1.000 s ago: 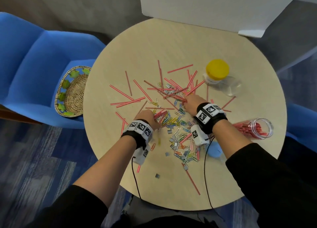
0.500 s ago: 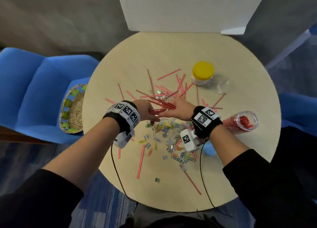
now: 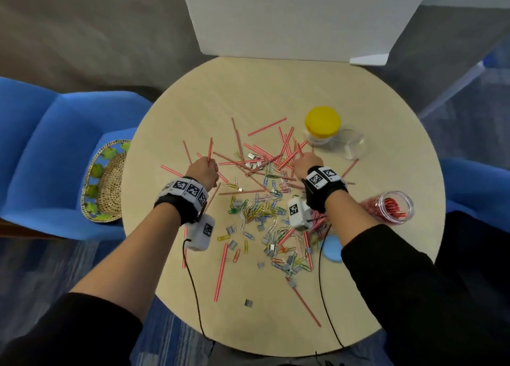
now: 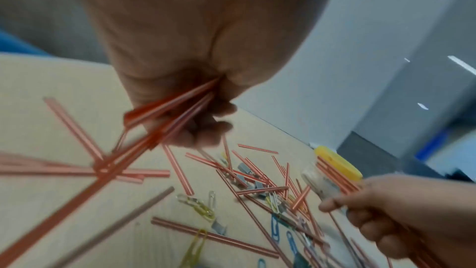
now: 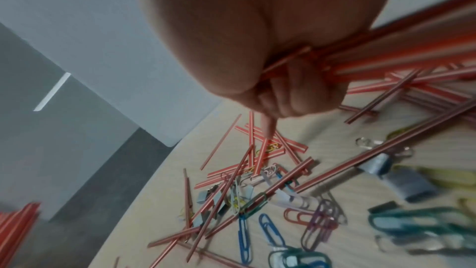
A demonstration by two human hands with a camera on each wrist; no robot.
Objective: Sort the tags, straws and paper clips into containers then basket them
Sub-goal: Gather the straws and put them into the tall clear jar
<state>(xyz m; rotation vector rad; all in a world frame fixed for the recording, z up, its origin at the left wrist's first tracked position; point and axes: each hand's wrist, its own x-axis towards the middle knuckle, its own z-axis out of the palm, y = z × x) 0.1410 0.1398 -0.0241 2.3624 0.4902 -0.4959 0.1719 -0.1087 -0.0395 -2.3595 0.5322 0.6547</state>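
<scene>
Straws (image 3: 259,158), red with white stripes, lie scattered across the middle of the round table (image 3: 209,101), mixed with coloured paper clips (image 3: 256,208) and small grey tags (image 3: 233,244) nearer the person. A clear jar lying on its side (image 3: 393,207) at the right edge of the table holds a bunch of red straws, its open mouth turned toward the person. A yellow-lidded jar (image 3: 322,125) stands at the far right of the pile, with a clear lidless container (image 3: 349,145) just beside it; what either holds cannot be told. A blue lid (image 3: 332,248) lies flat near the right forearm. A woven basket (image 3: 106,182) sits on the blue chair (image 3: 49,145) to the left of the table, well apart from the jars.

The left hand (image 3: 202,171) is curled into a fist around a few straws; one sticks up past the knuckles and the others trail down toward the table, as the left wrist view shows. The right hand (image 3: 307,163) is likewise closed around a bundle of straws at the far side of the pile, close to the yellow-lidded jar; in the right wrist view the fingers (image 5: 288,97) wrap the bundle tightly while loose straws and clips lie on the table below.
</scene>
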